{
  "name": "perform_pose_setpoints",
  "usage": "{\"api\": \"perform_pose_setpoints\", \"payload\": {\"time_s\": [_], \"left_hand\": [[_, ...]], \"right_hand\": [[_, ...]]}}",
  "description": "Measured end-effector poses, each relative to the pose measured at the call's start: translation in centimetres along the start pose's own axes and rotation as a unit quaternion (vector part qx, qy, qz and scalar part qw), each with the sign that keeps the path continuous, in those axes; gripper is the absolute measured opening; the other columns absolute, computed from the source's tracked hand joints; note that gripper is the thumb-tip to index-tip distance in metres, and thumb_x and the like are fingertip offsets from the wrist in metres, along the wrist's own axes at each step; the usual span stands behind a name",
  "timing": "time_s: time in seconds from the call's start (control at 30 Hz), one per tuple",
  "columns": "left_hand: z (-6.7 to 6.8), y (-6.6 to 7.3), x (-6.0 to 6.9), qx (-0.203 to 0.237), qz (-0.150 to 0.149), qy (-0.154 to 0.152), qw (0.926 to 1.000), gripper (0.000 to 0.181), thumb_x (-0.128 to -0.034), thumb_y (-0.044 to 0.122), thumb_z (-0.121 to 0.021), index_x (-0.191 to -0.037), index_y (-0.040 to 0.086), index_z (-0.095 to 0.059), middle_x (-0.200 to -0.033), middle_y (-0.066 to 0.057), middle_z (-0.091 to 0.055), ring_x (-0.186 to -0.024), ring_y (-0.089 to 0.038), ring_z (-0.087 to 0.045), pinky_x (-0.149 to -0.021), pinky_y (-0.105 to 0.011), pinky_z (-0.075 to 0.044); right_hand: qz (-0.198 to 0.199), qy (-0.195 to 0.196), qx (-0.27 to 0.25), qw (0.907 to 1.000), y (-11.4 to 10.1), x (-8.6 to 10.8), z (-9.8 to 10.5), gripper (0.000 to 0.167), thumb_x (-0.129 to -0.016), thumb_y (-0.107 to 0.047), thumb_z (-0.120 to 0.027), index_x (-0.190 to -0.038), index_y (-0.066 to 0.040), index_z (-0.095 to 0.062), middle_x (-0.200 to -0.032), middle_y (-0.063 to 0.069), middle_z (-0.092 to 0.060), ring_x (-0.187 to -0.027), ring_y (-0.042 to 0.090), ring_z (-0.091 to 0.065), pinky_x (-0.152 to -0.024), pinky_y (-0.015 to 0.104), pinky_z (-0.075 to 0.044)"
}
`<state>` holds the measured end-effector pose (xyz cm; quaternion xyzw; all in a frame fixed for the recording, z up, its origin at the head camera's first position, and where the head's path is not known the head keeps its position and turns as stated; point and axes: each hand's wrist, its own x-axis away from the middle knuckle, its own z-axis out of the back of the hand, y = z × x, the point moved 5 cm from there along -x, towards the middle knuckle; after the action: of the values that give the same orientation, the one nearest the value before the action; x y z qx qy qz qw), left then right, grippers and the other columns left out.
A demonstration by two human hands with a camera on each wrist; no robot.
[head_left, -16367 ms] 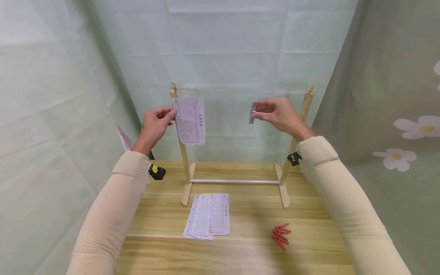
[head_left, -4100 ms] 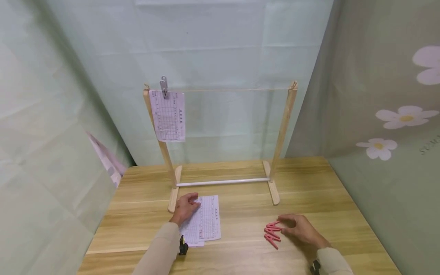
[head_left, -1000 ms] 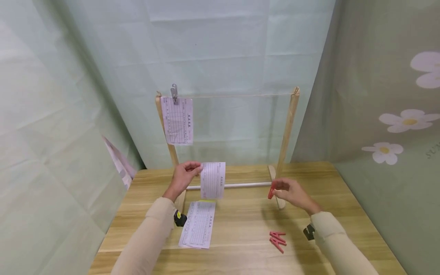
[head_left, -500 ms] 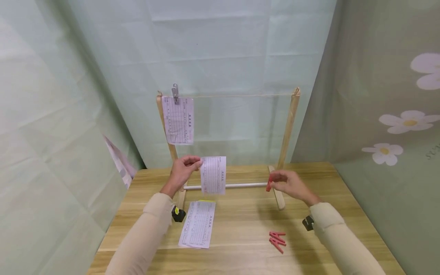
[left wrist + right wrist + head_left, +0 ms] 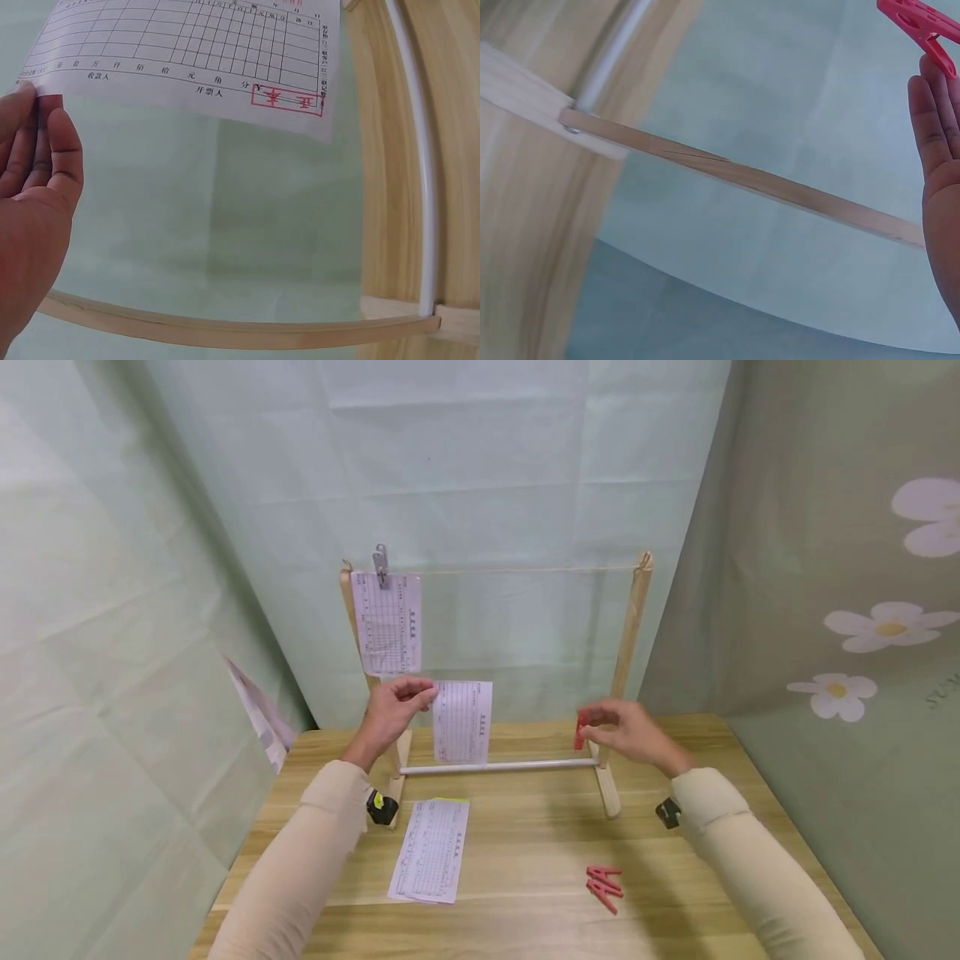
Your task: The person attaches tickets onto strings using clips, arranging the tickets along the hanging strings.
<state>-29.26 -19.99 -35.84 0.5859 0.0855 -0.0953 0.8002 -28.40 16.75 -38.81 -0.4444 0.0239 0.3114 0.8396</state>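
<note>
My left hand pinches a printed receipt sheet by its left edge, in front of the wooden rack. In the left wrist view the thumb and fingers hold a corner of that receipt, which bears a red stamp box. My right hand holds a red clothespin between thumb and fingertips, near the right post. The right wrist view shows the clothespin at the fingertips, partly cut off. Another receipt hangs at the string's left end under a metal clip.
A string runs between two wooden posts, joined low down by a white rod. More receipts lie stacked on the table. Two red clothespins lie at the right. Cloth curtains enclose the table.
The first receipt, held by hand at first, now hangs from the metal clip. Since then both hands have picked up another receipt and a clothespin, and are rising toward the string.
</note>
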Motion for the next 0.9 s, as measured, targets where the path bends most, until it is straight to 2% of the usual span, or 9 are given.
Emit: {"api": "perform_pose_setpoints", "payload": {"time_s": [0.2, 0.3, 0.43, 0.53, 0.63, 0.9], "left_hand": [[0.3, 1.1, -0.3, 0.010, -0.004, 0.006, 0.9999, 0.024, -0.0941, 0.010, -0.071, -0.110, -0.008, -0.069, -0.097, -0.009, -0.071, -0.079, -0.011, -0.064, -0.074, -0.023, -0.055], [0.6, 1.6, -0.7, 0.020, -0.011, 0.008, 0.9997, 0.024, -0.0943, 0.009, -0.070, -0.110, -0.009, -0.068, -0.095, -0.008, -0.070, -0.079, -0.012, -0.063, -0.074, -0.023, -0.055], [0.8, 2.6, -1.0, 0.007, -0.018, 0.008, 0.9998, 0.023, -0.0949, 0.011, -0.070, -0.110, -0.006, -0.068, -0.097, -0.008, -0.070, -0.081, -0.013, -0.063, -0.074, -0.022, -0.055], [1.1, 3.4, -1.3, -0.004, -0.028, 0.008, 0.9996, 0.024, -0.0952, 0.012, -0.070, -0.110, -0.006, -0.069, -0.100, -0.013, -0.070, -0.083, -0.014, -0.064, -0.075, -0.022, -0.055], [1.4, 4.1, -1.6, -0.011, -0.034, 0.009, 0.9993, 0.024, -0.0954, 0.013, -0.070, -0.111, -0.005, -0.069, -0.104, -0.016, -0.070, -0.085, -0.017, -0.064, -0.076, -0.023, -0.056], [1.7, 5.3, -2.3, -0.017, -0.019, 0.021, 0.9995, 0.026, -0.0959, 0.018, -0.070, -0.114, -0.001, -0.070, -0.107, -0.013, -0.069, -0.089, -0.019, -0.064, -0.079, -0.024, -0.055]], "right_hand": [[-0.002, -0.005, 0.011, 0.9999, -1.6, -1.6, 1.1, 0.031, -0.090, -0.006, -0.074, -0.118, 0.005, -0.066, -0.108, 0.017, -0.070, -0.102, 0.032, -0.067, -0.091, 0.045, -0.053], [0.019, -0.002, 0.018, 0.9997, -2.7, -2.5, 1.7, 0.029, -0.090, -0.004, -0.075, -0.116, 0.004, -0.067, -0.107, 0.016, -0.071, -0.100, 0.031, -0.068, -0.090, 0.046, -0.053], [0.053, 0.001, 0.022, 0.9984, -4.0, -3.7, 2.2, 0.027, -0.089, -0.001, -0.074, -0.114, 0.006, -0.067, -0.105, 0.017, -0.071, -0.098, 0.030, -0.068, -0.089, 0.046, -0.054], [0.067, 0.003, 0.028, 0.9973, -5.0, -4.4, 2.5, 0.027, -0.089, -0.001, -0.074, -0.114, 0.007, -0.067, -0.104, 0.018, -0.071, -0.096, 0.031, -0.069, -0.090, 0.047, -0.053], [0.069, 0.007, 0.037, 0.9969, -5.9, -5.1, 2.7, 0.029, -0.088, -0.001, -0.075, -0.115, 0.007, -0.067, -0.104, 0.018, -0.072, -0.097, 0.032, -0.069, -0.090, 0.050, -0.053], [0.067, 0.012, 0.056, 0.9961, -7.6, -6.7, 3.2, 0.031, -0.090, -0.003, -0.074, -0.118, 0.005, -0.066, -0.108, 0.017, -0.070, -0.100, 0.031, -0.068, -0.089, 0.051, -0.053]]}}
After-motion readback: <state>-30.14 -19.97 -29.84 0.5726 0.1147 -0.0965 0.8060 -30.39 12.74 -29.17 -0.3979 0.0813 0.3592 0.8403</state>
